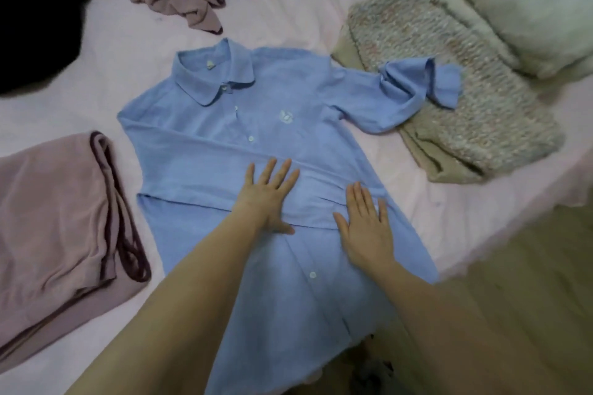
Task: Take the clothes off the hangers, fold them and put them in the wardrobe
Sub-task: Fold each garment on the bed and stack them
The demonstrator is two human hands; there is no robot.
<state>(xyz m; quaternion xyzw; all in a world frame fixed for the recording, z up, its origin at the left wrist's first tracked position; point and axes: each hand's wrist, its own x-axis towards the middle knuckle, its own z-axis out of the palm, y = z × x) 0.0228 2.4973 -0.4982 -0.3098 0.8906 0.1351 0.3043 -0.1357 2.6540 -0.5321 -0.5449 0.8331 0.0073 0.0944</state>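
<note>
The blue shirt [224,138] is being smoothed on the bed [288,9] by flat, released left hand [269,192] and right hand [365,228]; its outer sleeve [417,86] likely must be folded in next.

Dim, flat indoor light with soft, faint shadows. Slightly blurred throughout. Wide-angle bending and smearing at the edges.

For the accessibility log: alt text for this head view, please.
Both hands, left hand and right hand, press flat on a blue shirt spread on a pink bed, with mauve clothes and a knitted sweater alongside.
</note>
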